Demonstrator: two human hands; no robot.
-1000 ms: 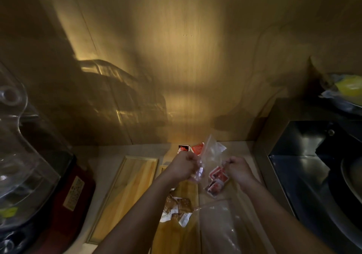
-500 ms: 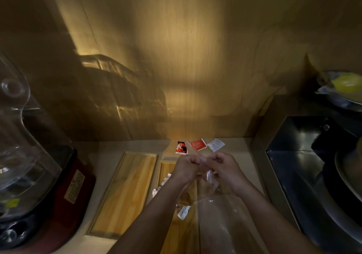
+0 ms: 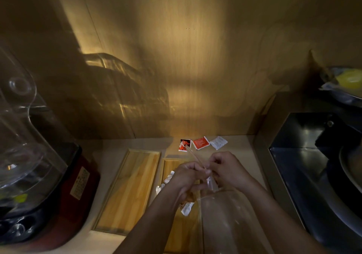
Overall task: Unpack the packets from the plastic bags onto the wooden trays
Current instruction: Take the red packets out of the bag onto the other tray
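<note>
My left hand [image 3: 186, 177] and my right hand [image 3: 229, 169] meet above the right wooden tray [image 3: 170, 167], both pinching the top of a small clear plastic bag [image 3: 210, 183]. The bag's contents are hidden by my fingers. A larger clear bag [image 3: 225, 224] hangs below my hands. Several packets [image 3: 187, 207] lie on the right tray, partly under my left wrist. The left wooden tray [image 3: 131, 189] is bare. At the back of the counter lie a red-and-black packet [image 3: 184, 145], a red packet [image 3: 201, 142] and a white packet [image 3: 218, 142].
A red-based appliance [image 3: 78, 191] with a clear domed cover [image 3: 21, 146] stands at the left. A dark steel unit [image 3: 305, 165] fills the right, with a bowl holding something yellow [image 3: 350, 81] above it. A wooden wall closes the back.
The small bag with red packets, held up and apart a second ago, has come down and my hands have closed together on it. Since half a second ago little has moved.
</note>
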